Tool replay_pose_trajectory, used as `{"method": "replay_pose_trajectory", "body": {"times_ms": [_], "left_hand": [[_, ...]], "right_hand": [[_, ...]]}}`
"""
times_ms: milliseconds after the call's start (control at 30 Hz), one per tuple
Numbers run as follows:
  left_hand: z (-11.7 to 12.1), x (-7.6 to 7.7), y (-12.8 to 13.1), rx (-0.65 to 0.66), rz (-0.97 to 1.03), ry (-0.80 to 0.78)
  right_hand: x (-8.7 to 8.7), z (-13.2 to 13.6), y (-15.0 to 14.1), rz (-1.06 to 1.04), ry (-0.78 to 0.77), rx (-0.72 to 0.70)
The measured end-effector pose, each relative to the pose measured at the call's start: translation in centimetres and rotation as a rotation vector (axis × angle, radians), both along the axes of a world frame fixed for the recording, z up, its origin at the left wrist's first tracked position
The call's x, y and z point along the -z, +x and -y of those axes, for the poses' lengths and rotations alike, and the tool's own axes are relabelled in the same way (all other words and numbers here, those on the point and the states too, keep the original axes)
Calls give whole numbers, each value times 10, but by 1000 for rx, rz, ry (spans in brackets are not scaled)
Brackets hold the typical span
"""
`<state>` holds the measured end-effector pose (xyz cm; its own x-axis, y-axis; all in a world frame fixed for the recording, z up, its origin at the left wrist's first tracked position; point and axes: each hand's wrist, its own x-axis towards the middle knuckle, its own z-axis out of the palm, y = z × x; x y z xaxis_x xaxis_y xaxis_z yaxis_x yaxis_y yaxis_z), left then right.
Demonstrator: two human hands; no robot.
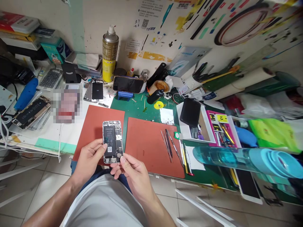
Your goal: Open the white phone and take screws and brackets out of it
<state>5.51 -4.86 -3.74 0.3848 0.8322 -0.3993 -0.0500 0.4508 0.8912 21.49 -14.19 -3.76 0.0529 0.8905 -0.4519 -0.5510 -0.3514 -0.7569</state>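
Hands, two, both bare, the clock-face being centred on the held phone with 12 pointing away from the wearer. Left hand (88, 161): at 8 o'clock, pinching the phone's edge, thumb lapping onto the battery. Right hand (136, 170): at 5 o'clock, grasping the bottom corner between thumb and fingers.

Opened phone (119, 146), one: raised between the hands, interior upward, top end towards 12. Battery (109, 134), one, dark, seated inside.

Handling note: grip by the frame at opposite edges, level and lightly; better to ease the left thumb off the battery, since pressure could dent the cell. Fingertips are best kept clear of the board and small connectors.

Stock, by size:
- Red-brown mats, two: one (94, 119) behind the phone, one (151, 138) at 3.
- Blue water bottle (217, 156), one: at 3, farther out.
- Spray can (109, 58), one: upright at 12.
- Dark-screened phone (128, 84), one: on a blue stand (125, 95) at 1.
- Tweezer-like tools (168, 145), apparently three: on the mat at 3.
- Yellow disc (158, 105), one: between 1 and 2.
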Motion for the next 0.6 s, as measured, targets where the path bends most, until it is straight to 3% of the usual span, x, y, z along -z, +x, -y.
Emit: {"method": "replay_pose_trajectory", "body": {"times_ms": [100,200,333,367,433,533,600], "left_hand": [[1,1,-1,-6,22,-10],[2,-10,5,-47,102,-64],[1,-32,19,-134,371,-363],[0,-37,22,-158,401,-424],[0,-45,26,-212,419,-500],[1,-53,29,-252,440,-562],[2,-55,29,-254,436,-610]], "right_hand": [[-5,1,0,19,20,5],[-11,2,-3,-16,32,-11],[-17,5,-6,-27,31,-103],[-18,6,-5,64,45,-114],[-20,6,1,449,143,-43],[-25,1,19,1203,491,90],[-29,-5,32,1471,748,22]]}}
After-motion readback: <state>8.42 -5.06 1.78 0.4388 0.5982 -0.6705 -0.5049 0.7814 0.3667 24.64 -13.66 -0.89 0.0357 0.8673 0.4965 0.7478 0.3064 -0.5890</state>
